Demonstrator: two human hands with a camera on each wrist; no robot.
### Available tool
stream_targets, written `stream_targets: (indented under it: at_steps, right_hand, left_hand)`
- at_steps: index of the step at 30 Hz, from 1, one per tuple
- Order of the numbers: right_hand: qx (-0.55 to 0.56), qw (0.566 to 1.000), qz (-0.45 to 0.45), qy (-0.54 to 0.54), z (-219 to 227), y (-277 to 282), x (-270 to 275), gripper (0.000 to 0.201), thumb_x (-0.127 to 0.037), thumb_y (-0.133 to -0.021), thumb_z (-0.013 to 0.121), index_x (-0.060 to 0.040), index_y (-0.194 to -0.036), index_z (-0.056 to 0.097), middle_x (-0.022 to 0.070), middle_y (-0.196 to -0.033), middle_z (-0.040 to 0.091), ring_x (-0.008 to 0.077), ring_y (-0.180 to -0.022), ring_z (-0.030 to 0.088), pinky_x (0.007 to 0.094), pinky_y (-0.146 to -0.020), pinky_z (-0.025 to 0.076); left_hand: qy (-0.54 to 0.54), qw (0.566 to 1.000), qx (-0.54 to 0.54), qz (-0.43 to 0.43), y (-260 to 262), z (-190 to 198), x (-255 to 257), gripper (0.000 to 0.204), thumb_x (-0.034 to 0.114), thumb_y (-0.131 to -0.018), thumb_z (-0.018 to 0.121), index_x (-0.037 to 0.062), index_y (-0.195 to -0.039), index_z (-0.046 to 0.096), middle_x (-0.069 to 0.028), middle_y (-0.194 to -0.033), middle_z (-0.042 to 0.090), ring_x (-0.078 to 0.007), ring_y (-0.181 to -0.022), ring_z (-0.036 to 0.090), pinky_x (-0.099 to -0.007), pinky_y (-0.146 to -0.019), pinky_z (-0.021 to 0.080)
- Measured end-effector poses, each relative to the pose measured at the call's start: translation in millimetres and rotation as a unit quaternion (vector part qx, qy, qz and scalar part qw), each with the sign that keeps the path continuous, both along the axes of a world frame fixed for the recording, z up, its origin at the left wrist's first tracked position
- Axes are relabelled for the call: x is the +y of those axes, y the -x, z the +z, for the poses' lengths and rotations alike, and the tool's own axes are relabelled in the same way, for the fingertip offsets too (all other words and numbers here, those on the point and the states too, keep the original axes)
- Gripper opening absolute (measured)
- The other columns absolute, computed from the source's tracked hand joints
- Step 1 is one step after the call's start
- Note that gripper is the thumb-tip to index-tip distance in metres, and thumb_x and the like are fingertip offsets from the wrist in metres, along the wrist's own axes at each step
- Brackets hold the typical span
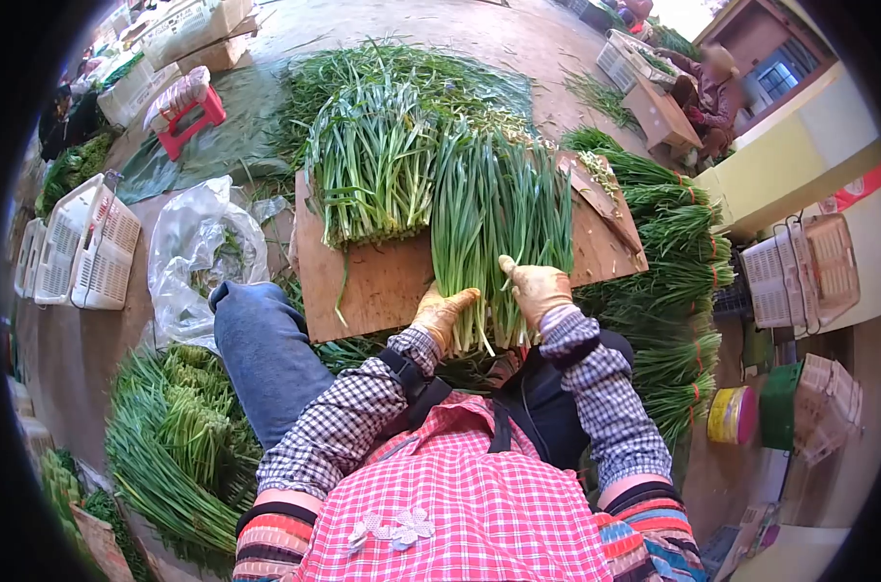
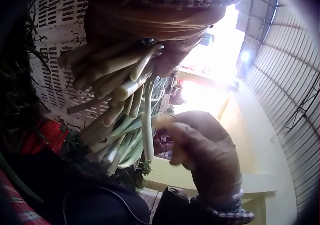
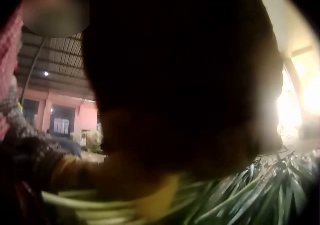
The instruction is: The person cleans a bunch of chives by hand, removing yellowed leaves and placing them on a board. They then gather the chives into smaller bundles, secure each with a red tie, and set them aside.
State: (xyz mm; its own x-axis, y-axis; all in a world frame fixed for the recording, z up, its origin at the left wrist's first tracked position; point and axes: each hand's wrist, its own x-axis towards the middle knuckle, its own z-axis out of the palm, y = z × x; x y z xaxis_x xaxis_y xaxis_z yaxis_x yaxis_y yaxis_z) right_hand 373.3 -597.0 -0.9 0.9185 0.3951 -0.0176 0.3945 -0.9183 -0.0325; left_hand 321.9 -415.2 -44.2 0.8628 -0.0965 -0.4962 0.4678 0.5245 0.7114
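Observation:
Long green stalks with pale lower ends (image 1: 504, 209) lie over the near edge of a wooden board (image 1: 373, 281). My gloved left hand (image 1: 445, 312) grips their lower ends at the left; in the left wrist view this hand (image 2: 155, 30) is above, around several pale stalk ends (image 2: 115, 77). The gloved right hand (image 1: 540, 291) is at the bundle's right side, one digit pointing up along the leaves. Seen from the left wrist, the right hand (image 2: 207, 152) has bent fingers beside a stalk; whether it pinches one is unclear. The right wrist view is mostly dark.
Another pile of stalks (image 1: 373, 175) lies on the board's left. Tied bunches (image 1: 668, 233) line the right side; more stalks (image 1: 183, 427) lie at lower left. A plastic bag (image 1: 203, 252), white crates (image 1: 91, 242) and a red stool (image 1: 193, 121) stand left. A person (image 1: 714, 92) sits back right.

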Motion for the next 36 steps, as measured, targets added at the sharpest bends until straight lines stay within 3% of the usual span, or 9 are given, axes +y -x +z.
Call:
stream_targets:
  at_steps: [6, 8, 10, 17, 20, 23, 26, 30, 36]
  right_hand:
    - [0.029, 0.988, 0.145, -0.039, 27, 9, -2, 0.015, -0.021, -0.081, 0.059, -0.0098, -0.082, 0.069, 0.0129, -0.078, 0.066, 0.0298, -0.078, 0.067, 0.0401, -0.067, 0.053]
    - [0.234, 0.958, 0.140, -0.093, 31, 22, -16, 0.022, -0.028, -0.079, 0.065, -0.0092, -0.087, 0.071, 0.0121, -0.083, 0.068, 0.0275, -0.077, 0.067, 0.0357, -0.070, 0.053]
    - [0.559, 0.820, 0.059, -0.109, 69, 39, -8, 0.032, -0.036, -0.079, 0.068, -0.0088, -0.094, 0.072, 0.0111, -0.085, 0.070, 0.0249, -0.078, 0.067, 0.0342, -0.073, 0.053]
    - [0.203, 0.975, -0.013, -0.091, 57, 54, -17, 0.025, -0.030, -0.084, 0.062, -0.0073, -0.089, 0.070, 0.0129, -0.085, 0.069, 0.0301, -0.084, 0.066, 0.0399, -0.077, 0.051]
    - [0.073, 0.974, -0.076, -0.202, 43, 62, -29, 0.021, -0.024, -0.084, 0.061, -0.0062, -0.089, 0.070, 0.0134, -0.085, 0.069, 0.0308, -0.082, 0.066, 0.0402, -0.074, 0.052]
    - [0.410, 0.887, -0.127, -0.171, 78, 70, -16, 0.029, -0.031, -0.086, 0.066, -0.0026, -0.090, 0.069, 0.0096, -0.070, 0.067, 0.0188, -0.064, 0.066, 0.0322, -0.066, 0.052]
    - [0.525, 0.839, 0.028, -0.143, 78, 72, -18, 0.029, -0.032, -0.082, 0.071, -0.0038, -0.086, 0.069, 0.0051, -0.070, 0.068, 0.0132, -0.062, 0.064, 0.0299, -0.062, 0.051]
    - [0.182, 0.980, -0.070, -0.042, 63, 73, -13, 0.026, -0.029, -0.076, 0.074, -0.0043, -0.079, 0.066, 0.0110, -0.074, 0.068, 0.0275, -0.073, 0.067, 0.0378, -0.068, 0.052]
    - [0.061, 0.996, -0.063, -0.001, 9, 61, -5, 0.015, -0.020, -0.077, 0.065, -0.0054, -0.080, 0.065, 0.0152, -0.082, 0.067, 0.0335, -0.081, 0.066, 0.0425, -0.073, 0.052]
  left_hand:
    - [0.011, 1.000, 0.002, -0.004, 0, -5, 1, 0.045, 0.012, -0.082, 0.072, 0.0043, -0.122, 0.052, -0.0114, -0.101, 0.065, -0.0244, -0.084, 0.066, -0.0399, -0.068, 0.058]
    - [0.018, 1.000, 0.008, -0.004, 0, -5, 1, 0.045, 0.012, -0.082, 0.072, 0.0041, -0.122, 0.052, -0.0117, -0.101, 0.065, -0.0247, -0.085, 0.066, -0.0403, -0.068, 0.058]
    - [0.011, 1.000, 0.009, 0.001, 0, 2, 1, 0.045, 0.012, -0.082, 0.072, 0.0040, -0.122, 0.052, -0.0124, -0.102, 0.065, -0.0251, -0.085, 0.066, -0.0409, -0.068, 0.058]
    - [0.022, 1.000, 0.010, -0.004, 4, 16, 3, 0.046, 0.012, -0.082, 0.072, 0.0027, -0.122, 0.052, -0.0137, -0.102, 0.065, -0.0258, -0.086, 0.067, -0.0408, -0.069, 0.058]
    - [-0.010, 1.000, 0.007, -0.006, 2, 7, 2, 0.042, 0.012, -0.082, 0.072, 0.0024, -0.119, 0.054, -0.0138, -0.101, 0.066, -0.0257, -0.086, 0.067, -0.0405, -0.068, 0.058]
    - [0.014, 1.000, 0.008, -0.010, -1, 1, 2, 0.040, 0.012, -0.082, 0.072, 0.0021, -0.117, 0.055, -0.0133, -0.099, 0.066, -0.0255, -0.084, 0.067, -0.0402, -0.067, 0.058]
    - [0.008, 1.000, 0.010, -0.004, 2, 10, 2, 0.038, 0.012, -0.082, 0.071, 0.0018, -0.115, 0.056, -0.0131, -0.098, 0.067, -0.0252, -0.082, 0.068, -0.0400, -0.066, 0.058]
    - [0.003, 1.000, 0.016, -0.006, 1, 2, 1, 0.038, 0.011, -0.082, 0.071, 0.0020, -0.116, 0.055, -0.0130, -0.098, 0.067, -0.0250, -0.080, 0.068, -0.0403, -0.066, 0.058]
    - [0.017, 1.000, -0.006, 0.002, 1, -2, -1, 0.042, 0.011, -0.081, 0.072, 0.0025, -0.118, 0.054, -0.0123, -0.100, 0.066, -0.0248, -0.082, 0.067, -0.0405, -0.067, 0.057]
